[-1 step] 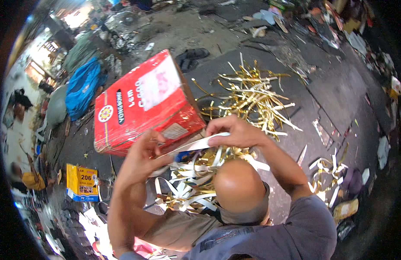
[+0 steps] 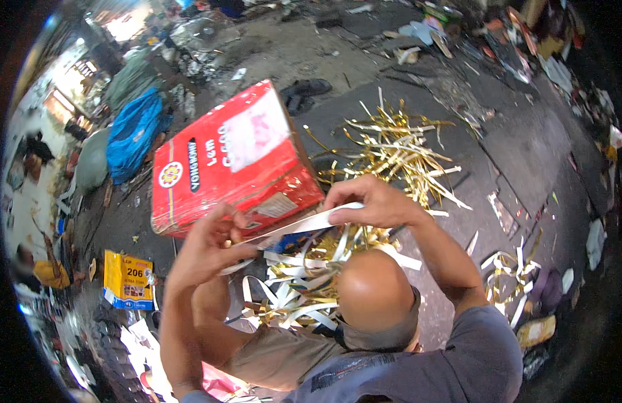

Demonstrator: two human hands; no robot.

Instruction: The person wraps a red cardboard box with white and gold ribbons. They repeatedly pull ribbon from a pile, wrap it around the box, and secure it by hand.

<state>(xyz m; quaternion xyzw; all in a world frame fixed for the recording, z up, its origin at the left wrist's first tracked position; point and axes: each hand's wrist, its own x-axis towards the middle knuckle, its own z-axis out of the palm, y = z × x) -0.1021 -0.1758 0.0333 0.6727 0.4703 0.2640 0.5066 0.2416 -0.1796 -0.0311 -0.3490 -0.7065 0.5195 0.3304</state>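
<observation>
A flat white strip (image 2: 299,227) is stretched at a slant between my two hands, in front of a red carton. My left hand (image 2: 213,235) pinches its lower left end, with the thumb along it and the other fingers curled. At the upper right end, my right hand (image 2: 377,201) grips it between thumb and bent fingers. The red carton (image 2: 223,161) stands tilted just beyond both hands. Below the strip lies a tangled heap of white and gold strips (image 2: 301,295), partly hidden by my left arm and the head in view.
A second pile of thin gold strips (image 2: 405,151) lies right of the carton, and a smaller bunch (image 2: 512,272) further right. To the left are a yellow and blue packet (image 2: 128,281) and a blue sheet (image 2: 135,138). Dark sandals (image 2: 307,93) lie behind the carton.
My left hand has moved a little left, away from my right hand, and the strip between them looks straighter and longer. The whole view has shifted slightly.
</observation>
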